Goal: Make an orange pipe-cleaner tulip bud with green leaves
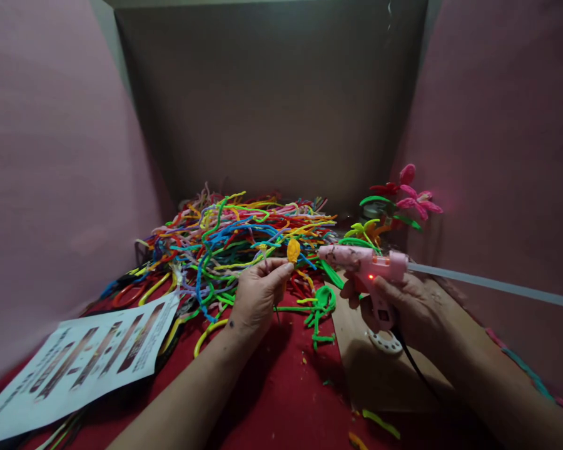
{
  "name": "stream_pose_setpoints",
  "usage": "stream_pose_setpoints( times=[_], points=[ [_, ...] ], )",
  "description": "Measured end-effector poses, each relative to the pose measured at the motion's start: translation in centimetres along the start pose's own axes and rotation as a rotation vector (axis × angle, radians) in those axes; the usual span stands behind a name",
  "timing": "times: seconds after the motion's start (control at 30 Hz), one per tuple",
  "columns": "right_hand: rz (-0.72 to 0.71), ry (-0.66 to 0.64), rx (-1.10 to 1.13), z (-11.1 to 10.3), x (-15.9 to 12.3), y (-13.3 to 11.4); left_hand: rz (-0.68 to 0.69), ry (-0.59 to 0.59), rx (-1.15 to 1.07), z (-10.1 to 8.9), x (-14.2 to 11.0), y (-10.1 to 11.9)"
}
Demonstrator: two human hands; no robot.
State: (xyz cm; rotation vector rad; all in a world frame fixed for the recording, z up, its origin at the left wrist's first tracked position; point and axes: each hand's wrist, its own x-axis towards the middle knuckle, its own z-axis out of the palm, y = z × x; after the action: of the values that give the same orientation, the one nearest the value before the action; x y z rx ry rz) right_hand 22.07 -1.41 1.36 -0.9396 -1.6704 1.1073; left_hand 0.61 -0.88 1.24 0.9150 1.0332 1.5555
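Observation:
My left hand (258,294) pinches a small orange pipe-cleaner piece (293,250) between thumb and fingertips, holding it upright above the red table cover (286,387). My right hand (413,306) grips a pink hot glue gun (370,265) with a red light lit on its body. The gun's nozzle points left, a short gap from the orange piece. A translucent glue stick (492,285) juts out of the gun's back to the right. A black cord (415,369) runs down from the handle.
A big heap of many-coloured pipe cleaners (234,234) lies behind my hands. Green bent pieces (321,306) lie between them. A jar with pink and green pipe-cleaner flowers (403,197) stands back right. A printed sheet (89,356) lies left. A cardboard piece (380,375) lies under the gun.

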Motion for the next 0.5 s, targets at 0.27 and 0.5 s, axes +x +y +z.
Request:
stream_pose_setpoints(
  times=[0.27, 0.5],
  points=[
    [-0.009, -0.08, -0.044, 1.1, -0.2, -1.6, -0.01, -0.035, 0.057, -0.1, -0.2, -0.3],
    [-0.079, -0.045, -0.184, 1.6, -0.3, -3.5, 0.018, -0.063, 0.07, -0.1, -0.2, -0.3]
  ],
)
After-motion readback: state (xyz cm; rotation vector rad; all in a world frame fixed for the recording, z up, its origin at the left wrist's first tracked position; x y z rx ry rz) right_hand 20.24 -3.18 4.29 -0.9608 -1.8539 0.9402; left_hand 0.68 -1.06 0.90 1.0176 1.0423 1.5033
